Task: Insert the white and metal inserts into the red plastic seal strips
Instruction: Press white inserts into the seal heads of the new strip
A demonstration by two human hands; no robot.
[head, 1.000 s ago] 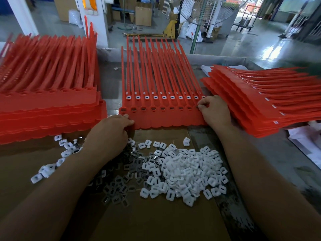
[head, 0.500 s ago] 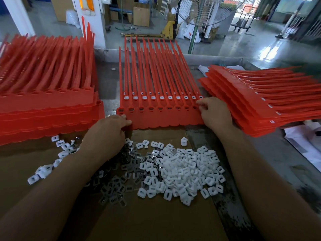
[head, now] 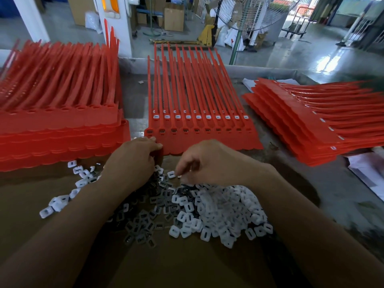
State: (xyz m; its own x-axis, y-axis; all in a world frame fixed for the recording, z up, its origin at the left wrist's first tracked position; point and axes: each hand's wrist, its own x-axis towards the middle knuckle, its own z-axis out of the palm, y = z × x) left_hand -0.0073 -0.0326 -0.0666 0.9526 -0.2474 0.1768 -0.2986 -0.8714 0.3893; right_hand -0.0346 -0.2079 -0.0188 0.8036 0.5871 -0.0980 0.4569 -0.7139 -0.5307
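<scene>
Nearest lies a sheet of cardboard (head: 187,267) on the worktop (head: 311,183), and both forearms reach across it. On the cardboard is a loose heap of white inserts (head: 224,213), with the darker metal inserts (head: 145,221) mixed in at its left and a few white ones scattered further left. The right hand (head: 212,163) hangs over the far edge of the heap with its fingers curled down onto the white pieces. Blur hides whether it has one pinched, so I cannot tell. Just left of it, the left hand (head: 133,163) has its fingers curled round the near left corner of the strips (head: 228,140), gripping that edge. The strips lie flat in the middle of the worktop as one joined sheet, tails pointing away, and a row of white inserts is seated across them just beyond the heads. A tall left stack (head: 58,129) of red strips stands beside them, tails curving up. A lower right stack (head: 301,125) lies fanned at an angle, with white paper (head: 369,171) under its near end. Beyond the worktop are a standing fan (head: 249,13), cardboard boxes (head: 174,16) and a shiny floor.
</scene>
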